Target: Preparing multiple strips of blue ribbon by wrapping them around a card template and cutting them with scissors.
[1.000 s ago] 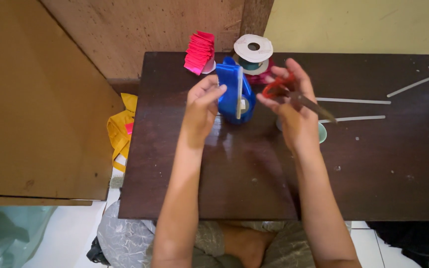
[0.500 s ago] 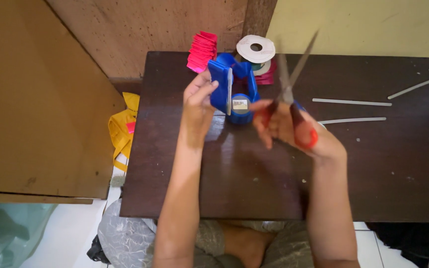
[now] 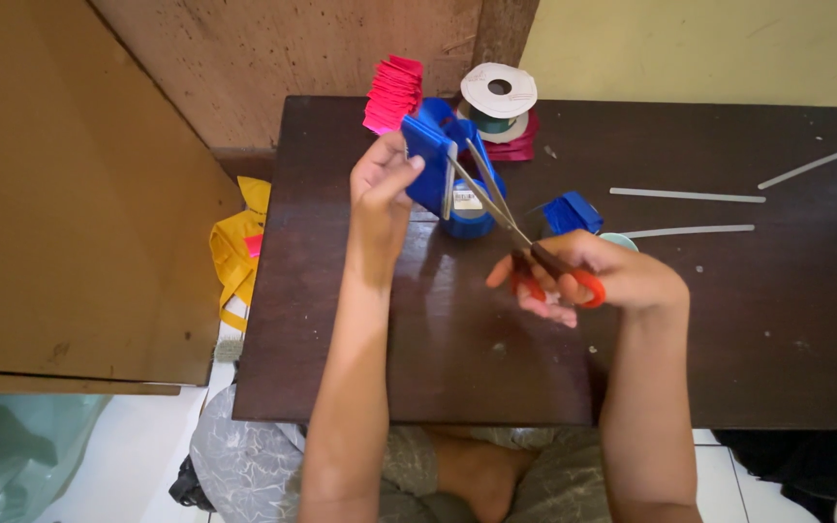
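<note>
Left hand [image 3: 380, 184] pinches a folded blue ribbon [image 3: 428, 160] above the blue ribbon spool [image 3: 469, 213]; right hand [image 3: 598, 276] grips red-handled scissors [image 3: 525, 242], blades open at the ribbon. Ribbon looks light and floppy, so best held near the cut.

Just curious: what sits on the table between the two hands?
In the head view, a blue ribbon spool sits between left hand and right hand.

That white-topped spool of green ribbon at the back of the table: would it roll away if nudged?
Probably not: the white-topped spool of green ribbon lies flat on its round face, so it should slide rather than roll. Tipped on edge, it likely would roll. It looks fairly light, being mostly ribbon and thin flanges.
</note>
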